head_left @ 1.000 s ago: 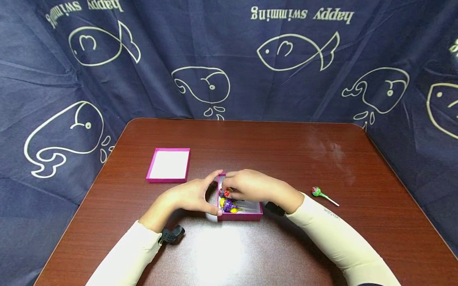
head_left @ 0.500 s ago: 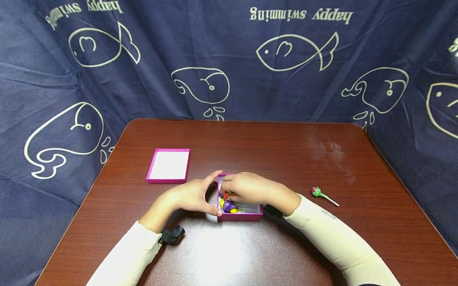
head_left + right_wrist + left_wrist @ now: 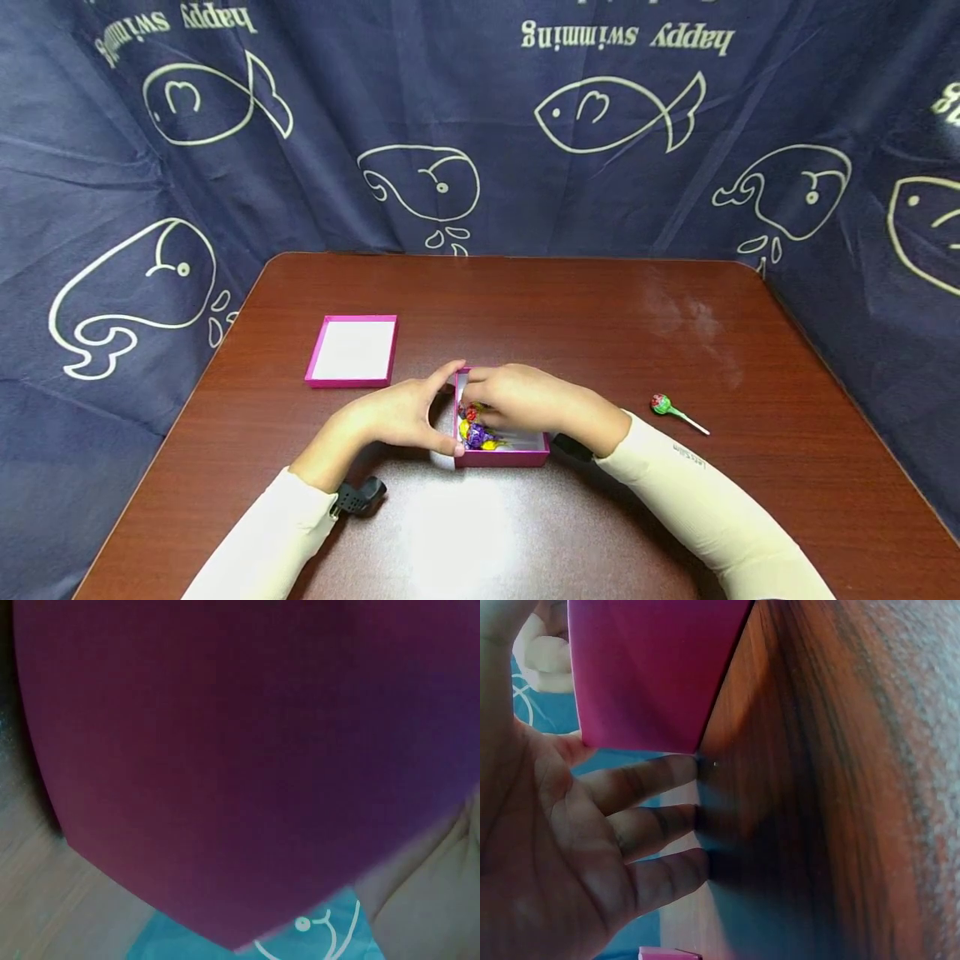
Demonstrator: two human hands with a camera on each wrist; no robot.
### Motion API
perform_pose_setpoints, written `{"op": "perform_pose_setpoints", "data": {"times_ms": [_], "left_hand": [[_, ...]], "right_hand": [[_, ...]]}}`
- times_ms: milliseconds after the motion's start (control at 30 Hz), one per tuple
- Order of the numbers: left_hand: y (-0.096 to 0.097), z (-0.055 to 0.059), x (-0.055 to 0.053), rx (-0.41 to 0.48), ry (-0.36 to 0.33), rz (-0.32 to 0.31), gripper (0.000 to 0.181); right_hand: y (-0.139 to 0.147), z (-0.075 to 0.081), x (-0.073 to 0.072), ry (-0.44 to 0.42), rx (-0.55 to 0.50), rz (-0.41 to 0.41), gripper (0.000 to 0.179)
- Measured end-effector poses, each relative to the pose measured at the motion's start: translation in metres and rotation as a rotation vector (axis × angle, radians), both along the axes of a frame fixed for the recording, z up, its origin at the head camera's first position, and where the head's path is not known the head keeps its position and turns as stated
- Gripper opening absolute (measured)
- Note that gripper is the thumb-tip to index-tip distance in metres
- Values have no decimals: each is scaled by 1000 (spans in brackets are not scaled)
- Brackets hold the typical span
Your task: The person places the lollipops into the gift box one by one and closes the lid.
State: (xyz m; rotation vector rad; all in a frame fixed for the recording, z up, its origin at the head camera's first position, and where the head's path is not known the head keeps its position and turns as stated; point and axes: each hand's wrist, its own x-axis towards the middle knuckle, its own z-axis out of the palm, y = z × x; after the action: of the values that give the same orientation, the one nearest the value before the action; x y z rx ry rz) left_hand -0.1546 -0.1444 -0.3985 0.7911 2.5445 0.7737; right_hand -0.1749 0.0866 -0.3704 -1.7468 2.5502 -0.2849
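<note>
An open pink box (image 3: 501, 457) with a white inside stands near the table's middle. Several wrapped lollipops lie in its left part, among them a purple one (image 3: 477, 435) and a red one (image 3: 472, 412). My left hand (image 3: 401, 412) spans the box's left side, thumb at the front corner and index finger at the back corner, holding it between them. In the left wrist view, the other fingers (image 3: 656, 825) extend below the box wall. My right hand (image 3: 521, 396) reaches into the box, bent fingers beside the red lollipop; whether they pinch a lollipop is hidden.
A pink-rimmed lid (image 3: 354, 350) with a white inside lies on the brown table (image 3: 585, 317), back left of the box. One green lollipop (image 3: 662, 405) with a white stick lies to the right. A dark blue cloth (image 3: 495, 217) with fish drawings hangs behind the table.
My right hand has dipped a little and shifted slightly left and nearer inside the box. The left hand, box, lid and green lollipop keep their places.
</note>
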Motion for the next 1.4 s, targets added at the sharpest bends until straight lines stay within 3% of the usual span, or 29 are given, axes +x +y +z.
{"op": "perform_pose_setpoints", "data": {"times_ms": [200, 400, 567, 700, 867, 1100, 1400], "left_hand": [[1, 0, 0, -12, 5, 17, 121], [2, -1, 1, -8, 1, 16, 122], [1, -2, 2, -3, -1, 4, 122], [0, -1, 2, 1, -4, 15, 122], [1, 0, 2, -6, -2, 20, 122], [2, 0, 1, -11, -1, 12, 121], [0, -2, 0, -11, -1, 9, 121]], "right_hand": [[27, 12, -2, -37, -143, -48, 16], [70, 18, -4, -59, -307, -158, 13], [101, 14, -4, -47, -344, -252, 15], [111, 14, -4, -36, -358, -270, 16], [105, 16, -2, -34, -350, -252, 15], [71, 19, 0, -40, -282, -160, 14], [26, 19, 0, 61, -149, -48, 15]]}}
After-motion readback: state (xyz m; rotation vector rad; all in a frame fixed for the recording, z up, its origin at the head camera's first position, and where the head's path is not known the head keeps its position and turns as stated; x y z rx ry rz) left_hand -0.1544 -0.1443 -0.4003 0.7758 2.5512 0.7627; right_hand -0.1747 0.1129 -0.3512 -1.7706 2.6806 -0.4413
